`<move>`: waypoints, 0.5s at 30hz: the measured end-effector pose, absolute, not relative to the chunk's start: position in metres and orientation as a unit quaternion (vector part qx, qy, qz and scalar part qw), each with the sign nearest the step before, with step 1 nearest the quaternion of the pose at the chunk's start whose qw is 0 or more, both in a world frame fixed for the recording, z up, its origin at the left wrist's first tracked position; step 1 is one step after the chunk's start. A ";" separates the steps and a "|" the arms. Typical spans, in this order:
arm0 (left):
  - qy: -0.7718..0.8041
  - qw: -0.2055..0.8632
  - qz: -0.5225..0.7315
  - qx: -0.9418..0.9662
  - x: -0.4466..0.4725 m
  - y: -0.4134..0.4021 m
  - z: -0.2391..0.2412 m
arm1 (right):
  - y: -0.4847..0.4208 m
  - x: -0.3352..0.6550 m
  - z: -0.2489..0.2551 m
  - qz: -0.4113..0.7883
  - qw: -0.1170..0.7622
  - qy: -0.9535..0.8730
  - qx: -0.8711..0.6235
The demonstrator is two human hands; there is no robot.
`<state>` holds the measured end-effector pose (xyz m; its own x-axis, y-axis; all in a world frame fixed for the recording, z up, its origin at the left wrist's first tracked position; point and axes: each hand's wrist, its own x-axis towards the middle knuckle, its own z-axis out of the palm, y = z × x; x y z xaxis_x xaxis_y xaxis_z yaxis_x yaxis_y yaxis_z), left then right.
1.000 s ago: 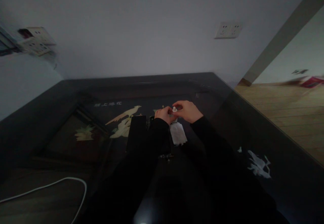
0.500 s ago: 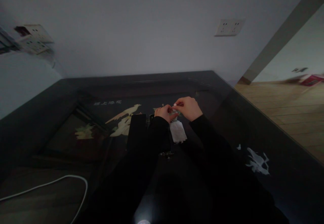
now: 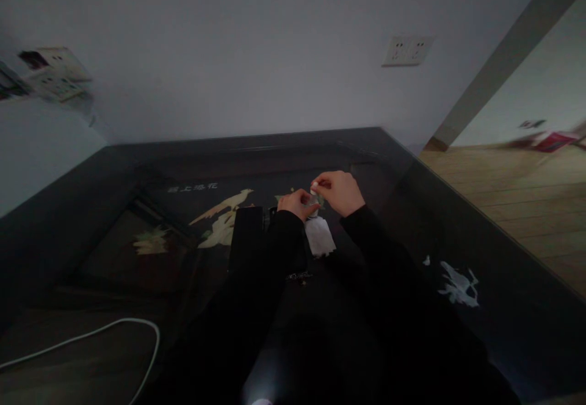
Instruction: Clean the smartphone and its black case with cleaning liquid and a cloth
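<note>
My left hand [image 3: 293, 203] is closed around a small, clear-looking container [image 3: 313, 201] above the dark table. My right hand [image 3: 339, 192], just to its right, pinches a small white piece [image 3: 314, 188], perhaps a cap, right over the container's top. Dim light hides whether the two touch. Below the hands lies a white folded tissue or cloth [image 3: 320, 237]. A black flat case [image 3: 247, 238] rests left of my left forearm, partly covered by the sleeve. Near it lies a small metallic chain [image 3: 299, 276].
The glossy dark tabletop [image 3: 366, 149] has inlaid bird and flower pictures [image 3: 224, 207]. A white cable [image 3: 123, 320] curves at the lower left. White decoration [image 3: 459, 284] shows at the right. Behind stands a wall with a socket [image 3: 407, 50].
My right hand has lifted the white piece slightly, so more of it shows above the container. My left hand keeps its hold. The whole view has shifted a little.
</note>
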<state>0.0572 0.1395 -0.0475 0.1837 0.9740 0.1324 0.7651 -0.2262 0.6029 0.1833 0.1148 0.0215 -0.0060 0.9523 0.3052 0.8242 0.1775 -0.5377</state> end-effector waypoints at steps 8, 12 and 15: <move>0.582 0.213 0.254 0.742 0.057 0.142 -0.051 | 0.063 0.206 0.055 0.188 0.521 -0.656 -0.512; 0.576 0.216 0.253 0.747 0.054 0.145 -0.054 | 0.054 0.200 0.017 0.191 0.426 -0.680 -0.565; 0.562 0.216 0.249 0.758 0.052 0.145 -0.053 | 0.057 0.194 -0.003 0.181 0.362 -0.705 -0.583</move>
<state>0.0517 0.1450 -0.0529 0.2437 0.9605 0.1343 0.7452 -0.2740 0.6079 0.1943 0.0573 -0.0033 -0.0594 0.9523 0.2994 0.6903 0.2558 -0.6768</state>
